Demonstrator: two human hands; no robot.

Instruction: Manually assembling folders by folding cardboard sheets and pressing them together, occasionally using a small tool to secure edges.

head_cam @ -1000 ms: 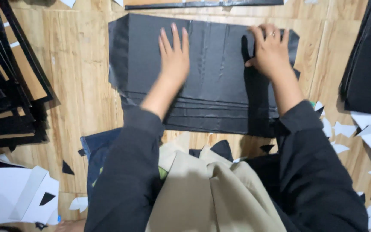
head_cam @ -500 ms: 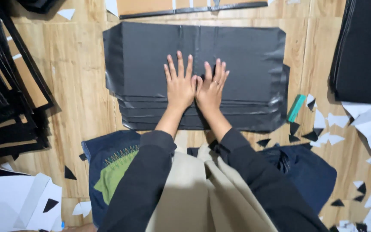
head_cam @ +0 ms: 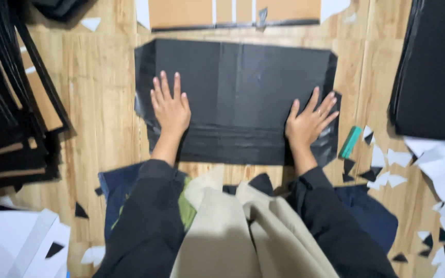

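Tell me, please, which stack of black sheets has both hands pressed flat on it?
The middle stack of black sheets, under the left hand and right hand; the left stack and right stack lie untouched.

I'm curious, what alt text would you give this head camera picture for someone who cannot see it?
Seen from above, a person's left hand and right hand press flat, fingers spread, on a stack of black sheets lying on a wooden floor. A small green tool and paper scraps lie to the right.
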